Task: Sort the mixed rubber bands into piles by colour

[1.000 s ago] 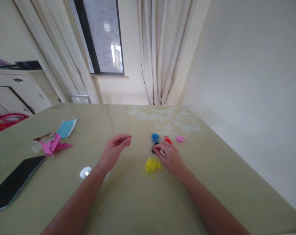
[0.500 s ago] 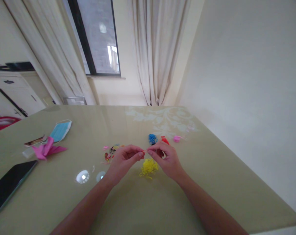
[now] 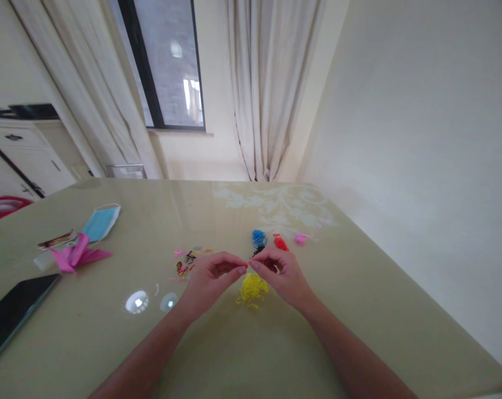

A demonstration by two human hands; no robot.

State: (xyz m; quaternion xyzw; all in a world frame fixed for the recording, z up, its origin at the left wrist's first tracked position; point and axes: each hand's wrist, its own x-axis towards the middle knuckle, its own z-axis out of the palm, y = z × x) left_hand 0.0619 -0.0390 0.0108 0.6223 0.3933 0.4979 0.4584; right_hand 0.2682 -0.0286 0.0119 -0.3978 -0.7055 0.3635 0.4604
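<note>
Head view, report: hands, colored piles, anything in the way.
Left hand and right hand pinched, fingertips nearly meeting; anything held too small to identify. Yellow pile mostly in sight; black pile partly hidden behind right hand. Nothing visibly blocking the hands.

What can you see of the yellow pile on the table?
The yellow pile is a loose, bright tangle of thin strands, perhaps little rubber bands, too small to be sure. It lies low on the shiny table, with a few straying at its near edge. The right hand is close by; I can't tell whether they touch.
</note>
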